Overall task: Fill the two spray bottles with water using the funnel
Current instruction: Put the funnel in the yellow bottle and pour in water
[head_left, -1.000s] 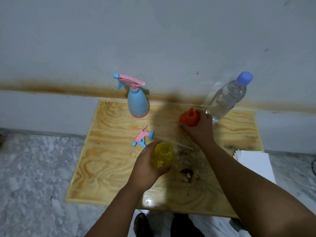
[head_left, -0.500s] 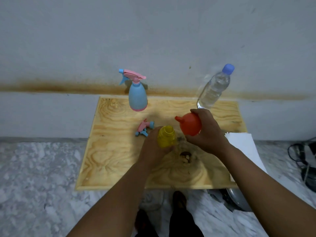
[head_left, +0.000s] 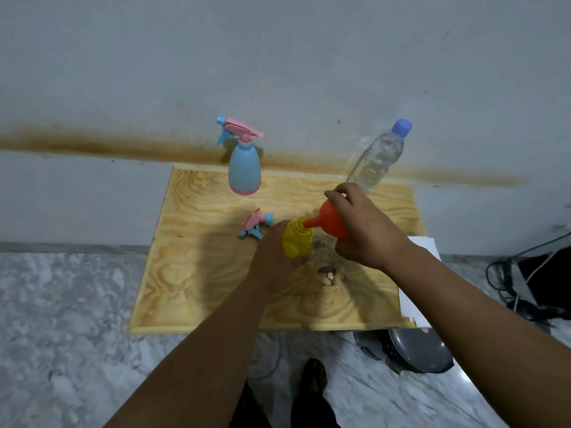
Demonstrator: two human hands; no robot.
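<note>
The left hand (head_left: 272,254) is wrapped round the yellow bottle (head_left: 297,240), fingers curled about its body, holding it upright on the board (head_left: 197,273) near the board's middle. The bottle's neck is uncapped. The right hand (head_left: 364,230) grips the orange funnel (head_left: 329,222) by its wide bowl, fingers curled over the top and thumb beneath (the rim itself is mostly hidden by the hand). The funnel is tilted, its narrow spout pointing left and down, with the tip at the yellow bottle's mouth; whether the tip is already inside the neck cannot be told.

Just left of the yellow bottle, on the board, lies a loose pink and blue spray head (head_left: 255,225) on its side, close to the left hand but apart from it. Beyond that, at the board's far edge, the blue bottle (head_left: 244,169) stands upright with its own pink trigger top fitted, nozzle pointing left. At the far right corner of the board a clear water bottle (head_left: 378,159) with a blue cap stands behind the right hand, appearing to lean toward the right. A dark knot (head_left: 327,274) marks the wood just nearer than the yellow bottle. White paper (head_left: 415,304) sits at the board's right edge, and a dark pan (head_left: 417,350) lies on the floor beyond the board's near right corner.
</note>
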